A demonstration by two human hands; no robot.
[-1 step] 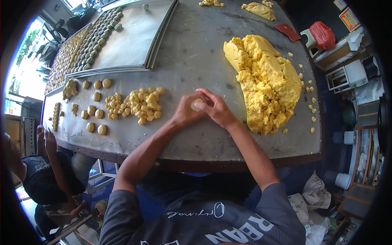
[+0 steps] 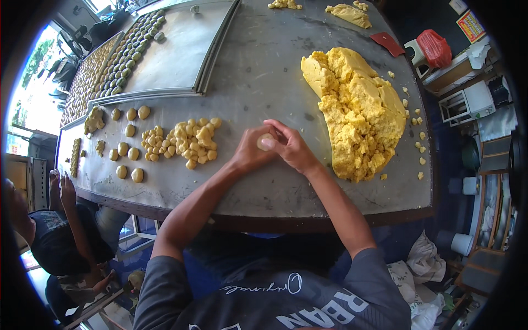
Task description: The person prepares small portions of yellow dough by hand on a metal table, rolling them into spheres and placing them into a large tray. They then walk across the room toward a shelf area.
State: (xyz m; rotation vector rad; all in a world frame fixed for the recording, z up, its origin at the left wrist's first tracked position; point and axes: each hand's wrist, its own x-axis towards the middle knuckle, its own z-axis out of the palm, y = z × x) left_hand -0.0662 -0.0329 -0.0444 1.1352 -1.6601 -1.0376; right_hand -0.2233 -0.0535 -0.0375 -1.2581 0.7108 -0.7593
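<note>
Above the metal tabletop, my two hands meet around a small pale dough piece (image 2: 264, 143). It lies in my left hand (image 2: 250, 148), whose fingers are partly hidden behind the other hand. My right hand (image 2: 296, 149) curls over from the other side, its thumb pressing on the dough. To the left lies a cluster of small pale dough balls (image 2: 192, 142), and beyond it are several larger smooth balls (image 2: 133, 153). A big crumbly mound of yellow dough (image 2: 363, 118) rests to the right of my hands.
Metal trays (image 2: 181, 55) lie at the back left, one holding rows of greenish balls (image 2: 124, 69). A dark red scraper-like piece (image 2: 388, 44) and dough crumbs lie near the right edge. A co-worker's hands (image 2: 66, 190) are at the left table edge.
The co-worker's fingers at the left have shifted slightly. My hands and the dough piece look the same.
</note>
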